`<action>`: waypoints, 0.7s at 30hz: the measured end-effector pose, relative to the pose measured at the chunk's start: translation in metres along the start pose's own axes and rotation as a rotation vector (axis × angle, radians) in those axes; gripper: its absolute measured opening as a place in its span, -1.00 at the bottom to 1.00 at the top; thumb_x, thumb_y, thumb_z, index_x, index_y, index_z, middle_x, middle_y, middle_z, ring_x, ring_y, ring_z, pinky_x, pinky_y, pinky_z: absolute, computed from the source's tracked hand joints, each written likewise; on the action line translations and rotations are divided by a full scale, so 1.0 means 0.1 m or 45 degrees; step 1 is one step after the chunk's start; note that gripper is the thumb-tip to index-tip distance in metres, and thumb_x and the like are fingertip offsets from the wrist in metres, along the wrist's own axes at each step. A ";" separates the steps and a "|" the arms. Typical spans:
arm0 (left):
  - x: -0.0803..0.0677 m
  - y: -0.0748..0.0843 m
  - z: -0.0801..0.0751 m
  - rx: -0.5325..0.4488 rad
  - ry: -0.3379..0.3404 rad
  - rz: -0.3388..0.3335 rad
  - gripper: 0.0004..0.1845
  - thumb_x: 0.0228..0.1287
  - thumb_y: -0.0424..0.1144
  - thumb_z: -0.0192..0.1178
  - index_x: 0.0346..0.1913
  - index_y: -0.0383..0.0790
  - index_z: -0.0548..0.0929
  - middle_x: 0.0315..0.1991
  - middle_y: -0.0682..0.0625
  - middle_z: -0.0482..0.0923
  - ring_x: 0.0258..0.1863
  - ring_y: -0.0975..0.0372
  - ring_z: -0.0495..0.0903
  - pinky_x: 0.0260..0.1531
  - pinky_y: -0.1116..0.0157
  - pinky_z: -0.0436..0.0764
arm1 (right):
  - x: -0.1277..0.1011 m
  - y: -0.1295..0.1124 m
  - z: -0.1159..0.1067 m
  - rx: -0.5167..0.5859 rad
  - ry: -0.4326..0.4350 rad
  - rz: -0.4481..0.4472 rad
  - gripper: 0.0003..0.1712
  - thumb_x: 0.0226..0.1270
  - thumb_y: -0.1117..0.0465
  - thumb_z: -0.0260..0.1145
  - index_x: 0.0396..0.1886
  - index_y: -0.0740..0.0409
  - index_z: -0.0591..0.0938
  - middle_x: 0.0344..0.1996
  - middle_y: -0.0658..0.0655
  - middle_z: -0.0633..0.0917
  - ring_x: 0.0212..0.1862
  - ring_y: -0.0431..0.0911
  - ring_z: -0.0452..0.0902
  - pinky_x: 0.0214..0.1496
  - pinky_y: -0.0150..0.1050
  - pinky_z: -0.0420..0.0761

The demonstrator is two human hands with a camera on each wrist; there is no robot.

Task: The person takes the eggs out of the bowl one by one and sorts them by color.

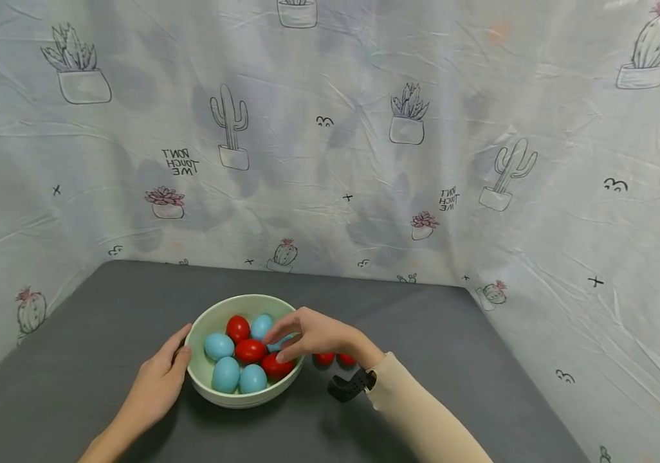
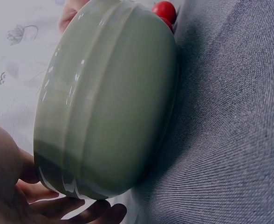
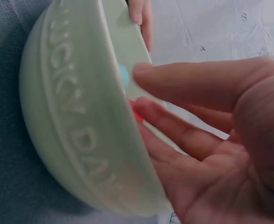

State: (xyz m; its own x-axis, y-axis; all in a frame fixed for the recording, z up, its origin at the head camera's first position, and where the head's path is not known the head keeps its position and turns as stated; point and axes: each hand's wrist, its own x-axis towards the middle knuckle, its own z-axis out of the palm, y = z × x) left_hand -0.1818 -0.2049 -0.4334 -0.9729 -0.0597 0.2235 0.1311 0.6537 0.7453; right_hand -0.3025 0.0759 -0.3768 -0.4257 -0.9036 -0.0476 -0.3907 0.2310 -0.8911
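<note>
**Two hands at a bowl of red and blue eggs**

From the head view, a pale green bowl sits on the grey worktop, near its front edge and in front of a cactus-print cloth backdrop. Inside lie four blue eggs and three red eggs. Two more red eggs rest on the worktop just right of the bowl, partly hidden under the right wrist.

The left hand rests against the bowl's left outer wall, fingers fairly straight along the side, thumb near the rim. The right hand hovers over the right part of the bowl with fingers loosely bent and pointed down toward the eggs. A black strap shows at the right wrist, below a beige sleeve.

The left wrist view adds what the head view hides: the bowl's ribbed outer wall close up, the left fingers spread under its lower curve, and one red egg beyond the bowl on the worktop.

The right wrist view shows raised lettering on the bowl's wall, unreadable from above. The right hand's palm is open and holds nothing, its fingertips just over the rim, with slivers of blue and red egg behind them. Whether a fingertip touches an egg cannot be told.
</note>
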 end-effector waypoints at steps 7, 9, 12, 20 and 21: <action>0.01 0.02 0.00 -0.001 -0.026 -0.040 -0.40 0.63 -0.06 -0.26 0.50 -0.41 0.11 0.38 -0.47 0.16 0.34 -0.33 0.15 0.17 -0.31 0.23 | 0.14 -0.05 0.06 -0.121 -0.160 0.061 -0.60 0.20 0.49 0.42 0.06 0.36 0.64 0.00 0.17 0.68 0.07 -0.11 0.59 0.12 -0.25 0.56; 0.01 0.03 0.00 -0.001 -0.033 -0.047 -0.40 0.63 -0.06 -0.26 0.51 -0.41 0.10 0.39 -0.47 0.16 0.35 -0.32 0.15 0.18 -0.31 0.23 | 0.16 -0.07 0.10 -0.125 -0.200 0.067 -0.60 0.19 0.50 0.42 0.05 0.37 0.64 -0.02 0.14 0.69 0.06 -0.15 0.59 0.10 -0.27 0.56; 0.00 0.03 0.00 -0.006 -0.045 -0.053 -0.38 0.63 -0.04 -0.28 0.52 -0.39 0.08 0.39 -0.46 0.15 0.35 -0.32 0.14 0.18 -0.31 0.23 | 0.20 -0.08 0.15 -0.126 -0.250 0.061 -0.61 0.19 0.51 0.41 0.05 0.38 0.63 -0.01 0.12 0.69 0.07 -0.18 0.58 0.09 -0.31 0.56; -0.01 0.01 0.00 -0.010 -0.054 -0.037 -0.38 0.63 -0.03 -0.29 0.53 -0.38 0.06 0.40 -0.47 0.14 0.34 -0.34 0.14 0.14 -0.33 0.25 | 0.31 -0.05 0.23 -0.188 -0.321 0.063 -0.62 0.22 0.46 0.41 0.06 0.32 0.67 -0.04 -0.05 0.70 0.03 -0.35 0.58 0.09 -0.41 0.53; -0.01 0.01 0.00 -0.006 -0.054 -0.036 -0.38 0.63 -0.03 -0.29 0.53 -0.38 0.06 0.40 -0.47 0.14 0.34 -0.34 0.14 0.14 -0.34 0.25 | 0.32 -0.05 0.24 -0.204 -0.329 0.060 -0.61 0.22 0.45 0.42 0.08 0.32 0.67 -0.05 -0.08 0.70 0.02 -0.36 0.58 0.09 -0.42 0.52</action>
State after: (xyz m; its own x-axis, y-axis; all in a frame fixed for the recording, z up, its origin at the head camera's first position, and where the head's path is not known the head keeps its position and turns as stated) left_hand -0.1805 -0.2042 -0.4325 -0.9833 -0.0458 0.1759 0.1047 0.6484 0.7541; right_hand -0.2949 0.0370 -0.3844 -0.2331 -0.9476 -0.2187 -0.5080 0.3104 -0.8035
